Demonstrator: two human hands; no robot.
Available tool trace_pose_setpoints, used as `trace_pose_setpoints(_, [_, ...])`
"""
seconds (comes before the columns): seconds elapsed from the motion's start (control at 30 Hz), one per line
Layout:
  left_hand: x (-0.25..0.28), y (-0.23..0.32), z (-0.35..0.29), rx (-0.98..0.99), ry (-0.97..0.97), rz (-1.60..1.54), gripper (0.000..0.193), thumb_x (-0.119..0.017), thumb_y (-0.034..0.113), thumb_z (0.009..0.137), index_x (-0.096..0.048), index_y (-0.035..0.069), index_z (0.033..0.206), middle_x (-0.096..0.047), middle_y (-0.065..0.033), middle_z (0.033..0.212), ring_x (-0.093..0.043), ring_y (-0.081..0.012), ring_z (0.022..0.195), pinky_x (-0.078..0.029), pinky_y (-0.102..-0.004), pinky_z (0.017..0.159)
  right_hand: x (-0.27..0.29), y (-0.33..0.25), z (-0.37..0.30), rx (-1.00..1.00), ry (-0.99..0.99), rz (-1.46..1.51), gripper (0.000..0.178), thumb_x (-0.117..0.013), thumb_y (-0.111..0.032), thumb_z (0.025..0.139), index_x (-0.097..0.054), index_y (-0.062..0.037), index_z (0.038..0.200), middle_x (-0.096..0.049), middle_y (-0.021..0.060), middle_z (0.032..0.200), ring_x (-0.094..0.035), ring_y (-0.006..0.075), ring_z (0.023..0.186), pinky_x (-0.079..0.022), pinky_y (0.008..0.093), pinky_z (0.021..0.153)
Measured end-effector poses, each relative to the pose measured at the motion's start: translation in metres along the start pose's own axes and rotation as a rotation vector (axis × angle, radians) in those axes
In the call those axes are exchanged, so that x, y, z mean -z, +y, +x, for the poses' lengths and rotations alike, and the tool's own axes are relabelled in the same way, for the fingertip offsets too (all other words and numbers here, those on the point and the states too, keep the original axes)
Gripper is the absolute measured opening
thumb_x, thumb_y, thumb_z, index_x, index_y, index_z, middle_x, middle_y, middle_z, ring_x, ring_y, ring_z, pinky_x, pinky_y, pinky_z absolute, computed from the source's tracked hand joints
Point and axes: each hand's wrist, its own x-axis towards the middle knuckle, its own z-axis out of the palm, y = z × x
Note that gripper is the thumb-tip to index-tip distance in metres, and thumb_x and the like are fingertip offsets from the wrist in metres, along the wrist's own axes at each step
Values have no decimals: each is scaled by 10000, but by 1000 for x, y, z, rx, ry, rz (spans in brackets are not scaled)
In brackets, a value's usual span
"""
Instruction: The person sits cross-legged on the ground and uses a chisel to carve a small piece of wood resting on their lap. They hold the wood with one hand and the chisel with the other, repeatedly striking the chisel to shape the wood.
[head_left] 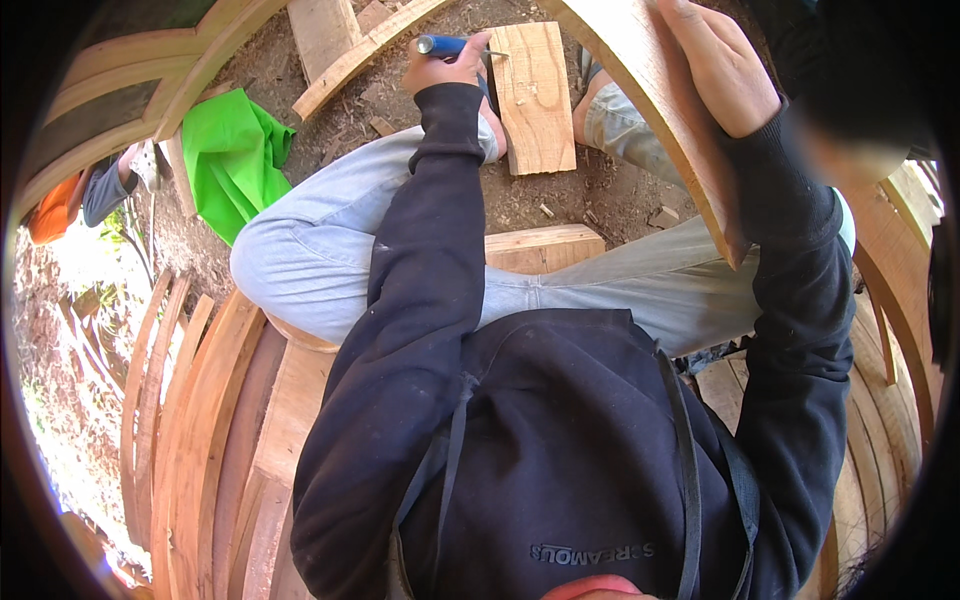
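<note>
My left hand (450,68) is closed around a blue-handled tool (440,45) with a thin metal shank; whether it is a chisel or a screwdriver I cannot tell. Its tip meets the upper left part of a flat wooden block (540,110), which lies on the ground between my bare feet. Small marks show on the block's face. On the right, my right hand (725,70) grips a long curved wooden board (660,110), whose lower end comes down over my thigh. The fingertips of that hand run out of the picture at the top.
A second wooden block (545,248) lies between my thighs. Green cloth (230,155) is heaped beside my left knee. Curved wooden strips (190,430) stand at lower left, and more curved pieces (895,270) at right. Another person's grey sleeve (105,195) shows at far left.
</note>
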Motion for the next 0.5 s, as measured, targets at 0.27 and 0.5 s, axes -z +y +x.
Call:
trace_pose_setpoints(0.27, [-13, -25, 21, -187, -70, 28, 390, -906, 308, 750, -674, 31, 896, -724, -83, 772, -715, -168, 678, -570, -301, 661, -3, -4, -4, 18, -28, -124, 525, -390, -367, 1100, -658, 37, 898, -578, -24, 754, -500, 74, 713, -430, 283, 656])
trace_pose_setpoints(0.5, [-22, -24, 19, -199, -41, 51, 368, -894, 270, 774, -664, 1, 877, -722, -94, 742, -710, -146, 651, -575, -278, 627, -5, -4, -3, -26, 14, -83, 519, -401, -359, 1098, -658, 44, 894, -579, -23, 752, -505, 79, 715, -436, 294, 658])
